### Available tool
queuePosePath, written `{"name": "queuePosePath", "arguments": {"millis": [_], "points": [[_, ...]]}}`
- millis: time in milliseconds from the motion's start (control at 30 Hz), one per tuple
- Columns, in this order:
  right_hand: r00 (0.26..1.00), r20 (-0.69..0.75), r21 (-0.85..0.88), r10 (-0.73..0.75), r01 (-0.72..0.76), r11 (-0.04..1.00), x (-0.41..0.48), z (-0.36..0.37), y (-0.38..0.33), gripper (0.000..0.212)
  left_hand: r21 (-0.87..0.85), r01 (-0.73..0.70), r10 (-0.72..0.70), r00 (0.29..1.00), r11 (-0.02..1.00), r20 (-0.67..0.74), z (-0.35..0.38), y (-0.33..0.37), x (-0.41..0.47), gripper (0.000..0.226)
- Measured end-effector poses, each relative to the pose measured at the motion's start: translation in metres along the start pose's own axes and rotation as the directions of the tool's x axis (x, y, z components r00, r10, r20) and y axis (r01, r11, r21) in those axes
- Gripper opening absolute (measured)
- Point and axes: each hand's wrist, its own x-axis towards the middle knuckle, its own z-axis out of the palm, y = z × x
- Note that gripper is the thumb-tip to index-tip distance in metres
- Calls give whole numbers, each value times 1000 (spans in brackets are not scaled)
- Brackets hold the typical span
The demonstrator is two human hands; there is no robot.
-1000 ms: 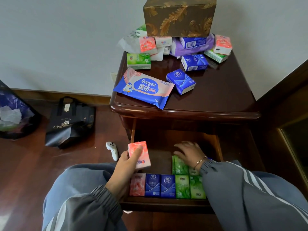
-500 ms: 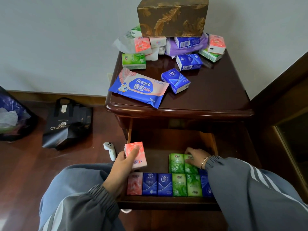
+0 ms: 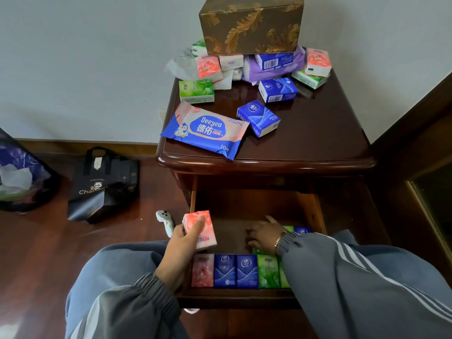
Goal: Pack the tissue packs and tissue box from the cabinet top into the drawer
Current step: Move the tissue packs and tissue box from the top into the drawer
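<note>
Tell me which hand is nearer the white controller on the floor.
Left. The left hand, holding a pink tissue pack, is just right of the controller; the right hand is farther right, inside the drawer.

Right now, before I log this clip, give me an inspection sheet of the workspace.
Surface: dark wooden cabinet top, glossy.
Job's things: gold-leaf tissue box atop loose packs; Deeyeo wipes pack at front edge; open drawer holds a front row of packs.
Clutter: crumpled wrapper.
Grips: left hand holds pink tissue pack; right hand on packs in drawer.
Cables: nothing seen.
Surroundings: black tote bag, white controller on floor.
</note>
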Motion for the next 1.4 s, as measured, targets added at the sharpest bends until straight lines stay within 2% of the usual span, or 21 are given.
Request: {"name": "queuePosePath", "arguments": {"millis": [200,267,367,433,533,600,700,800,833,867,933,1033,1100,1133,1200,1233,1267,1333,1367,1400], "points": [[999,-43,-45,-19,17,999,-6,6,-1,42,70,1,1,999,998,-32,-5,-4,8,52],[995,-94,45,21,-17,999,-10,3,-1,45,103,-3,7,999,995,-36,-5,-6,10,52],[961,-195,232,198,-151,961,-24,-1,6,52,240,-37,51,997,970,-55,-3,-10,15,55],[923,-211,295,323,-255,921,-38,0,15,59,370,-67,92,994,927,-50,3,-12,20,56],[837,-191,427,513,-399,811,-60,5,31,70,568,-141,162,987,811,14,22,-11,27,57],[783,-174,512,598,-446,734,-72,10,38,73,609,-150,162,986,779,36,37,-12,35,58],[743,-212,644,635,-383,663,-83,15,41,66,597,-121,140,990,793,15,52,-16,50,62],[631,-382,661,675,-324,677,-92,15,49,62,586,-99,103,994,804,27,55,-24,63,68],[605,-386,686,696,-316,655,-94,15,55,63,582,-96,93,995,808,36,54,-28,66,69],[603,-345,728,720,-313,610,-96,16,59,64,571,-88,75,996,816,46,52,-32,69,68],[657,-196,787,728,-338,516,-98,22,65,66,539,-60,25,997,840,71,48,-39,73,64],[692,-88,767,716,-412,492,-98,33,68,69,599,-88,34,994,796,101,46,-42,79,59],[670,-72,742,739,-459,488,-96,33,71,73,743,-159,124,987,650,103,48,-40,82,58],[661,-71,725,747,-481,494,-94,33,72,74,829,-214,212,970,516,119,50,-41,84,58],[652,-76,695,755,-509,509,-93,33,71,77,941,-293,391,896,167,209,52,-40,84,60],[650,-77,689,756,-514,512,-93,32,69,78,948,-317,452,846,3,281,52,-39,82,59],[650,-76,687,756,-516,512,-93,32,68,79,925,-363,504,782,-112,367,51,-36,81,56],[648,-70,686,758,-520,508,-93,32,68,81,818,-489,553,609,-304,569,50,-35,80,48],[646,-67,685,760,-524,506,-93,32,67,81,746,-518,517,539,-419,665,49,-36,80,44],[645,-65,681,761,-529,507,-93,32,67,81,677,-553,436,519,-485,735,48,-36,81,38]]}}
